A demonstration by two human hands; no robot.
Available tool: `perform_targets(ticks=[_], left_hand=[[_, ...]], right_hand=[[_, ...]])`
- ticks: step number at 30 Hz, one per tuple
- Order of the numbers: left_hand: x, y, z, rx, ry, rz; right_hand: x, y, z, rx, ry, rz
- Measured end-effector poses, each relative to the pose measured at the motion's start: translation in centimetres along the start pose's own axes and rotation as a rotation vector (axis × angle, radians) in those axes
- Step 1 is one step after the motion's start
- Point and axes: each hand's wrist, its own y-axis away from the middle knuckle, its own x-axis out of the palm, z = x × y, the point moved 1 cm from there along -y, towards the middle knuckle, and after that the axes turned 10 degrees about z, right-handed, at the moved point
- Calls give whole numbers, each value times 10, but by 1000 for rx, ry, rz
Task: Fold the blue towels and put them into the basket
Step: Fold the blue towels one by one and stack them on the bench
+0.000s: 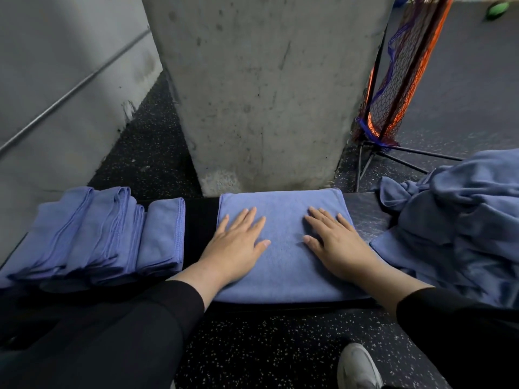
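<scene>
Pressing flat, left hand (236,242) and right hand (334,242) lie fingers spread on a folded blue towel (283,265). Folded stack (92,234) left; unfolded pile (460,220) right.

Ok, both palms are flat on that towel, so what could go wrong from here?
1. The towel covers the bench to its near edge, so it may slide off when the left hand and right hand lift.
2. The loose pile touches it and could snag.
3. No basket is visible, so the folded stack may topple in carrying.
</scene>
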Motion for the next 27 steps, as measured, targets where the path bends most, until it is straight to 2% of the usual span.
perform_targets(ticks=[3, 5, 7, 9, 12, 15, 19, 23, 27], left_hand=[[-1, 10, -3, 36, -37, -35], [-4, 18, -8, 124, -105, -114], [-7, 29, -15, 236, -124, -167], [-8, 41, -22, 313, -102, -128], [-2, 55, -29, 355, -141, -68], [1, 63, -36, 316, -157, -44], [1, 64, -45, 259, -177, -21], [-5, 60, -50, 153, -35, -96], [-18, 53, -35, 19, 154, -131]], right_hand=[[-11, 13, 4, -180, -5, -50], [-16, 26, 9, -337, 1, -63], [-15, 39, 15, -448, 52, 16], [-12, 50, 18, -486, 148, 79], [-10, 59, 18, -499, 236, 56], [-9, 61, 24, -509, 276, -25], [-3, 57, 35, -401, 237, -110], [-6, 49, 39, -202, 110, -150], [-12, 50, 37, -137, 217, -151]])
